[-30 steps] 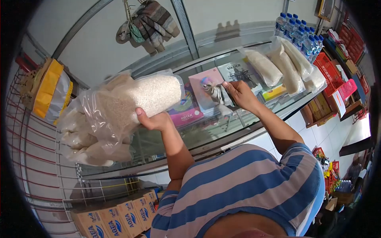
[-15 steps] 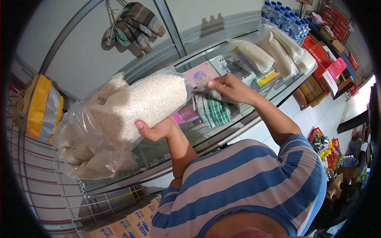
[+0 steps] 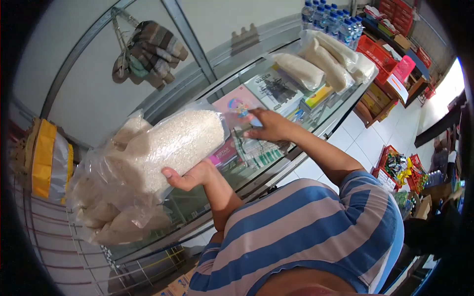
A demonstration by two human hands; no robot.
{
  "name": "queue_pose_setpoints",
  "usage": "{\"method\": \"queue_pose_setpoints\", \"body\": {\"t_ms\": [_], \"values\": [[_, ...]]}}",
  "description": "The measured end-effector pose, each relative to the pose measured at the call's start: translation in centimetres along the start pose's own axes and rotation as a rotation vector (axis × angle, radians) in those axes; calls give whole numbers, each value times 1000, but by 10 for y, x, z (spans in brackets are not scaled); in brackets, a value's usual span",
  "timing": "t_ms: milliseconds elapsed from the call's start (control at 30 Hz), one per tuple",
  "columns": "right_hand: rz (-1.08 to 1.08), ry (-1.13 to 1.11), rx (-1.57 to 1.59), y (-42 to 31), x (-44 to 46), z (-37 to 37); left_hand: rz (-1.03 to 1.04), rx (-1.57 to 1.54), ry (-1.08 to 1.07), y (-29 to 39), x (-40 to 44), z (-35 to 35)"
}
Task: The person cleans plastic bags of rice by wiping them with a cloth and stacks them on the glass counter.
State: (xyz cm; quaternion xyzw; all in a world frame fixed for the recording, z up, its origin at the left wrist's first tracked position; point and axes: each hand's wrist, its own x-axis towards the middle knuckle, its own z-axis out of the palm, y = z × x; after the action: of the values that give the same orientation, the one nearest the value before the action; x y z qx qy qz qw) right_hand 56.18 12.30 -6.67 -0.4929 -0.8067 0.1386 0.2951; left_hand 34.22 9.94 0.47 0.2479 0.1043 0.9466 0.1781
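Note:
A clear plastic bag of rice (image 3: 175, 140) lies tilted across my left hand (image 3: 193, 175), which supports its lower side with the thumb on the outside. Its left end overlaps a larger clear bag (image 3: 116, 204) holding more packed bags. My right hand (image 3: 272, 125) is open, fingers apart, just past the rice bag's right end. Beneath it, a green-and-white striped cloth (image 3: 264, 157) rests on the glass display counter (image 3: 195, 197). Beside the fingers are a pink book cover (image 3: 234, 101) with a cartoon figure and a cover marked "VADER" (image 3: 276, 89).
Several filled rice bags (image 3: 298, 70) lie at the counter's far right end, with blue-capped water bottles (image 3: 331, 22) behind. A plaid cloth (image 3: 153, 52) hangs on the wall. Red crates (image 3: 377, 56) stand beyond, and a wire rack (image 3: 59, 241) is at left.
My right hand has let go of the striped cloth, which now lies flatter on the counter. The rice bag stays on my left hand. The view has shifted slightly.

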Motion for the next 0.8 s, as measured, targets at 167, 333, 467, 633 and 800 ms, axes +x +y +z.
{"method": "queue_pose_setpoints", "body": {"t_ms": [167,333,467,633,800], "values": [[229,-309,316,3,7,4,-101,-24,136,1,2,-12],[-172,-205,504,-8,4,6,-75,-26,22,-4,5,-20],[-290,-152,545,-42,9,-19,-19,-51,2,-3,0,-12],[-258,-335,466,-77,15,-51,-15,-70,-7,-1,1,-11],[-372,-133,31,-56,17,-20,-63,-48,44,5,3,-14]]}}
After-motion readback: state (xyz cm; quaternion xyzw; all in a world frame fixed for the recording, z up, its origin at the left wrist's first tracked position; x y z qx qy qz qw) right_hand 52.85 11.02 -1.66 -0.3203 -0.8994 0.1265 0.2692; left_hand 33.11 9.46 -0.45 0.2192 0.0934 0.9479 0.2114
